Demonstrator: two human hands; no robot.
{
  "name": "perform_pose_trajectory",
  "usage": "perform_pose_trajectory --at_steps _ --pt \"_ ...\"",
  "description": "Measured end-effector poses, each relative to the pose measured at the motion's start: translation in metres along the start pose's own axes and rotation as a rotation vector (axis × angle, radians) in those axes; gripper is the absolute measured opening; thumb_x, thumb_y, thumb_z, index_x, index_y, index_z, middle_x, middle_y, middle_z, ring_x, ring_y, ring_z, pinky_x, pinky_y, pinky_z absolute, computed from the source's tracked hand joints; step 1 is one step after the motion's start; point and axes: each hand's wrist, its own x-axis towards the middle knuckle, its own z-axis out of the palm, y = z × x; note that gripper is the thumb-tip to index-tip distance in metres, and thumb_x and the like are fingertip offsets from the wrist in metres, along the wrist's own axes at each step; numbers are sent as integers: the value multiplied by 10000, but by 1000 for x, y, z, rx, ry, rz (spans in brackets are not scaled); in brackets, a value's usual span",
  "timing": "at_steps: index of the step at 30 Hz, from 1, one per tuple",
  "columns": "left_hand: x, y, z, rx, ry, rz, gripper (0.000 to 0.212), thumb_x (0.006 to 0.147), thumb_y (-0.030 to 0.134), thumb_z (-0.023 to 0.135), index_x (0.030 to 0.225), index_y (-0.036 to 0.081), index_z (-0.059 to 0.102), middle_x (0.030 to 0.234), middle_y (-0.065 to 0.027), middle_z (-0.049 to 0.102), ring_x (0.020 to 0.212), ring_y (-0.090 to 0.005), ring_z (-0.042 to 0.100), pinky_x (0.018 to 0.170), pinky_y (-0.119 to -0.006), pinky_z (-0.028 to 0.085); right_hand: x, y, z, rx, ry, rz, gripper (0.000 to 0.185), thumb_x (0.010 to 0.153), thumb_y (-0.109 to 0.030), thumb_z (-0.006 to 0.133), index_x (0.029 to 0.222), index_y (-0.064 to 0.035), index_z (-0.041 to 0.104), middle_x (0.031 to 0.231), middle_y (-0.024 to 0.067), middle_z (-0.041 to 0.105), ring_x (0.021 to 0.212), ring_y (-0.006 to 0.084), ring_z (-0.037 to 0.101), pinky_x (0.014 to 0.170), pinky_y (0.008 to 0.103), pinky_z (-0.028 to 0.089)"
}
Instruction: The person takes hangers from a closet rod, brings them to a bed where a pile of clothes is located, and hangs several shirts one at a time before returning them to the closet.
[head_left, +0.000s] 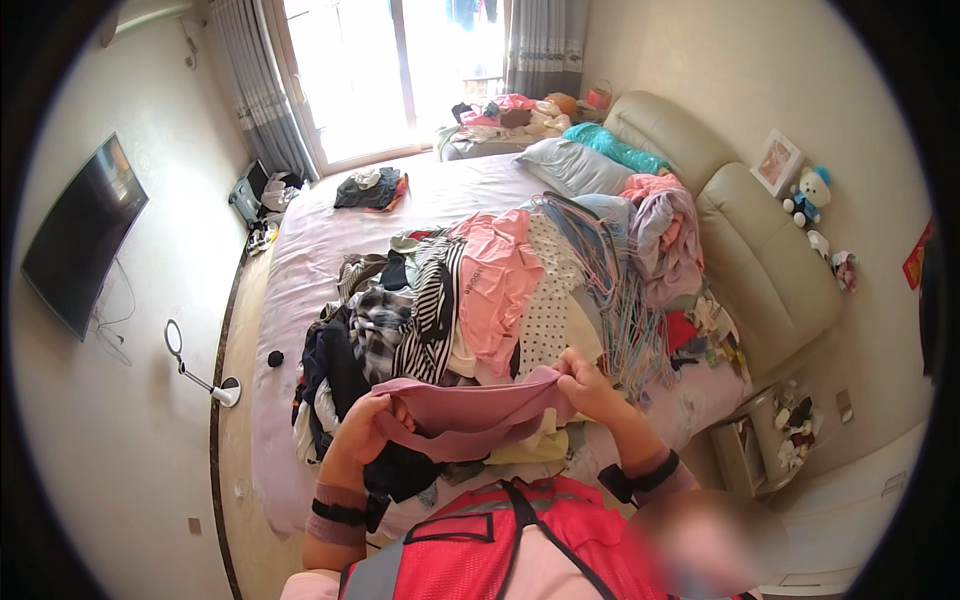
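Observation:
A mauve piece of clothing (472, 416) is stretched between my two hands, over the near edge of the bed. My left hand (371, 427) grips its left end, and my right hand (589, 386) pinches its upper right corner. Just beyond it lies a heap of clothes: a pink garment (499, 281) with lettering, a white polka-dot garment (551, 307), a black-and-white striped garment (435, 300) and a grey checked garment (381, 319). Many thin clothes hangers (626, 322) are piled to the right of the heap. A pale yellow cloth (532, 448) shows below the mauve one.
The bed (300, 262) has a padded headboard (772, 255) on the right. A folded dark stack (367, 191) lies near its far left corner. More clothes (517, 112) sit beyond it. A ring-topped stand (225, 391) and a wall television (86, 236) are at left, a nightstand (739, 454) at right.

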Motion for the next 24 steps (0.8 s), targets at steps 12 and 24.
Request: perform_pose_trajectory --at_steps 12,24 --pt "-12 55 58 150 -62 491 393 944 232 604 1187 -76 587 1137 -181 651 1052 -287 641 924 -412 503 -6 -31 -27 152 79 -56 57 788 -11 545 831 -37 519 756 13 554 652 94 515 589 253 415" --pt "3 60 73 -23 -80 384 512 892 149 641 1331 -47 463 1009 -116 636 775 -179 602 670 -302 499 6 -29 -39 -248 84 -64 145 824 7 537 965 -30 539 716 70 579 633 158 564 617 321 466"
